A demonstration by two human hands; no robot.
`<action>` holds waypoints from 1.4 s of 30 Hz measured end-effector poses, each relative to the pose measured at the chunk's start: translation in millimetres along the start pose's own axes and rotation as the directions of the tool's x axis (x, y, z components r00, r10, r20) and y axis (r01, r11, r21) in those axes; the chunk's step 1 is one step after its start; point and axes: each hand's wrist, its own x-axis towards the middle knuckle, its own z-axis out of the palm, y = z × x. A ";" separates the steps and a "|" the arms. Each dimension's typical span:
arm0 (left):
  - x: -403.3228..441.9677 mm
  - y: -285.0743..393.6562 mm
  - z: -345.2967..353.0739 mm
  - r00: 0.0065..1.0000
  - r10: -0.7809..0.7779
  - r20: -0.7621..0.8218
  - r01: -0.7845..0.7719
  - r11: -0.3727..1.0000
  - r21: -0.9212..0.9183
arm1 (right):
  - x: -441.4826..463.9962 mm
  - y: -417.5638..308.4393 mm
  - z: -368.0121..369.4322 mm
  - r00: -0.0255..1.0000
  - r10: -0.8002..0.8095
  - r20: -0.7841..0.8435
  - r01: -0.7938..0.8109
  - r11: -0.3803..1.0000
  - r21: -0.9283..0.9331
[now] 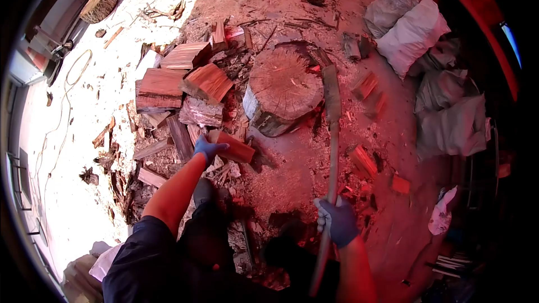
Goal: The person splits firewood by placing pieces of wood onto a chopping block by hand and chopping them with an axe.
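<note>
My left hand (210,149), in a blue glove, grips one end of a piece of split firewood (234,147) just above the ground, its thumb lying along the wood. My right hand (338,222), gloved too, is closed around the long handle of an axe (333,157). The axe head (331,94) points away from me, beside the right edge of a wide chopping block (285,83). The block's cut top is bare and cracked. Left of the block lies a heap of split logs (160,87), close to my left hand.
Loose split pieces (364,161) lie right of the axe. Full sacks (412,31) stand at the back right, with more sacks (452,120) nearer. Wood chips and bark litter the floor. A cord (68,87) runs along the sunlit left side, below a log round (100,4).
</note>
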 end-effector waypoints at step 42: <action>-81.7 217.1 67.5 0.614 0.228 0.756 -0.588 0.771 0.245 | 34.3 22.2 27.7 0.996 -0.090 0.024 0.086 0.990 0.113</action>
